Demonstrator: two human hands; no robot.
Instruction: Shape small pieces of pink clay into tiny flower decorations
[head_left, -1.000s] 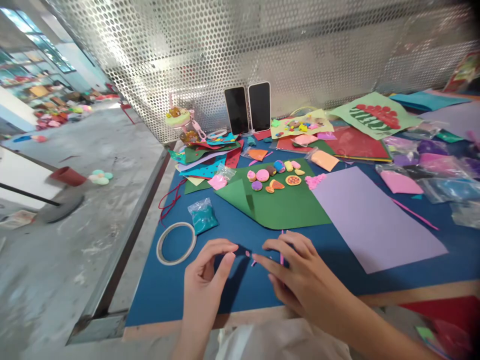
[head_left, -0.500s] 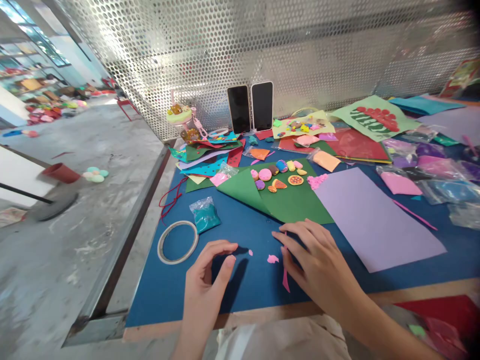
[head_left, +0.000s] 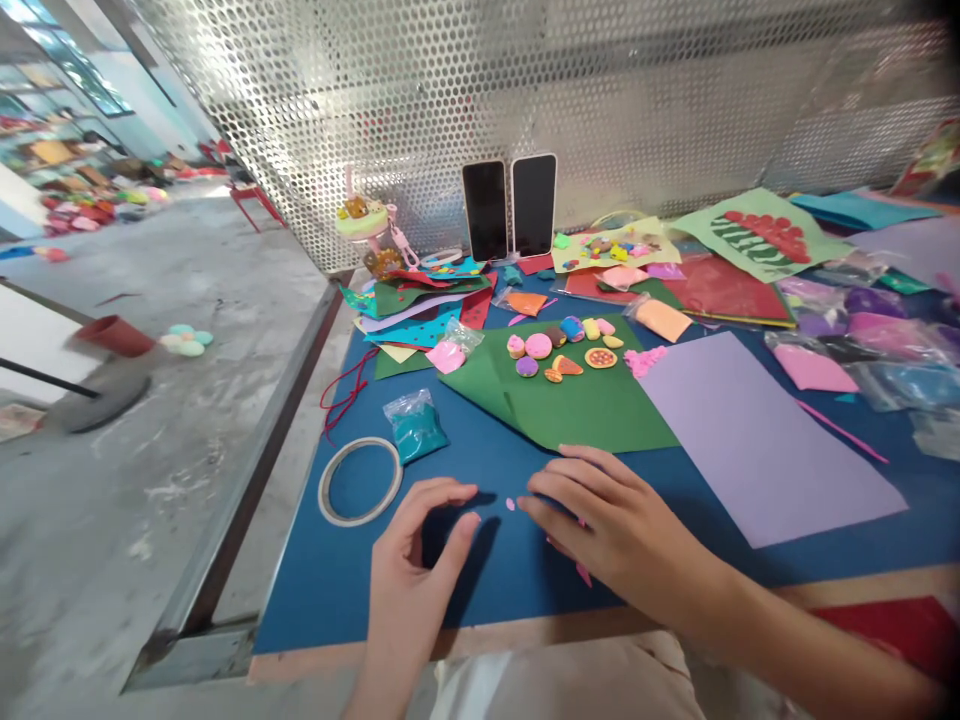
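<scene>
My left hand [head_left: 418, 556] hovers over the blue table mat [head_left: 315, 590], fingers curved with a gap between thumb and forefinger; it holds nothing. Opposite it, my right hand [head_left: 611, 525] reaches in with loosely spread fingers, its lowest fingertip close beside a small pink piece of clay [head_left: 510, 504]. Whether that fingertip touches the piece, I cannot tell. Under this hand, a pink strip [head_left: 583, 574] shows only in part. Farther back, small food-shaped clay pieces [head_left: 538, 346] lie on a green sheet [head_left: 600, 410] whose left side curls up.
A roll of tape [head_left: 324, 490] and a bag of teal clay [head_left: 417, 430] lie left of my hands. At the right is a lilac sheet [head_left: 772, 440]. Two phones [head_left: 534, 208] stand against the perforated metal panel [head_left: 390, 90]. Bagged clay [head_left: 814, 368] crowds the right side.
My right hand has moved left toward the small pink piece, now covering most of the other pink bit and the strip. My left hand stays nearly still. The view has shifted slightly.
</scene>
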